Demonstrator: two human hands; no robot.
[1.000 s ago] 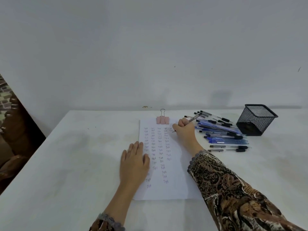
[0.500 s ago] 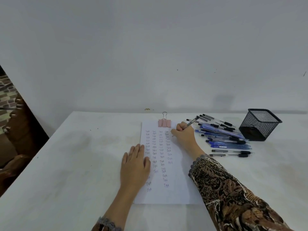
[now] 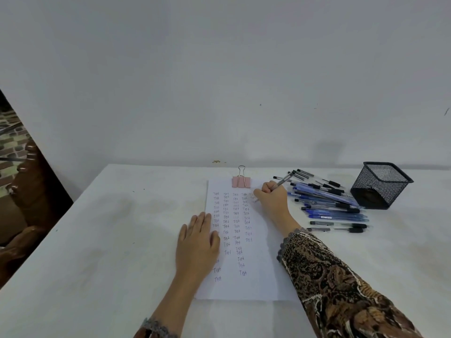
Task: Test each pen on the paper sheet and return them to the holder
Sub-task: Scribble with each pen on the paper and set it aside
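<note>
The pen (image 3: pixel 283 179) is in the right hand (image 3: pixel 271 198), with the fingers curled tight around it. Its tip is down on the paper sheet (image 3: pixel 258 276), near the top right, beside rows of small written words. The left hand (image 3: pixel 197 242) lies flat on the sheet's left edge, fingers straight. A pink binder clip (image 3: pixel 241 181) holds the top of the sheet. More pens (image 3: pixel 329 203) lie in a pile on the right, just beside the black mesh holder (image 3: pixel 380 184) on the white table (image 3: pixel 97 240).
</note>
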